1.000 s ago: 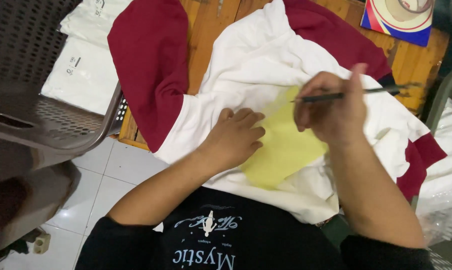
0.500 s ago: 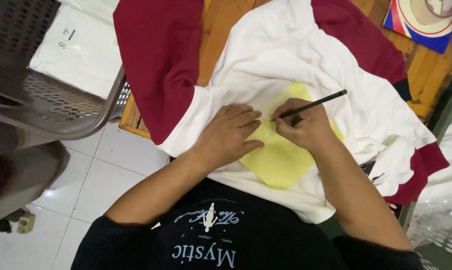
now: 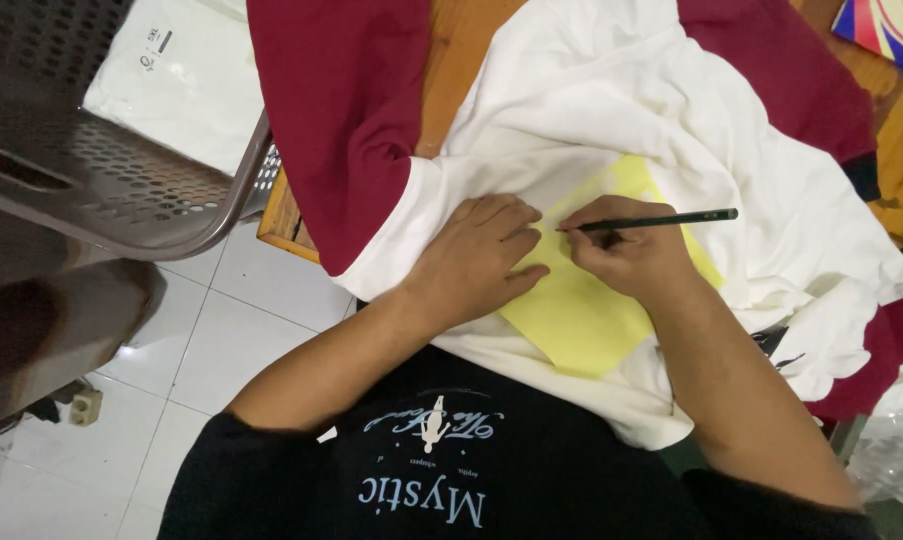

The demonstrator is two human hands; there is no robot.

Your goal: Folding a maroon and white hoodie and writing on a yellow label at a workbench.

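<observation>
R hand (image 3: pixel 627 255) pinching pencil (image 3: pixel 662 219), tracing edge of yellow template (image 3: pixel 582 320) on white shirt (image 3: pixel 612 110); L hand (image 3: pixel 477 262) spread flat, pinning it. Best w/ firm press, tip hugging edge.

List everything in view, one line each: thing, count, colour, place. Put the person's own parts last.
White cotton shirt with dark red sleeves: one, white and maroon, spread over the table.
Pale yellow paper sheet: one, yellow, lying on the shirt under both hands.
Thin dark pencil: one, dark green-black, in the right hand, tip on the paper's edge.
Wooden table: one, orange-brown, beneath the shirt.
Perforated grey plastic chair: one, grey-brown, to the left.
White plastic-wrapped package: one, white, beyond the chair.
Colourful printed board: one, blue and red, top right corner.
White floor tiles: several, white, lower left.
Small wall-type plug socket: one, cream, on the floor.
Left hand: one, pressing the paper flat.
Right hand: one, gripping the pencil.
</observation>
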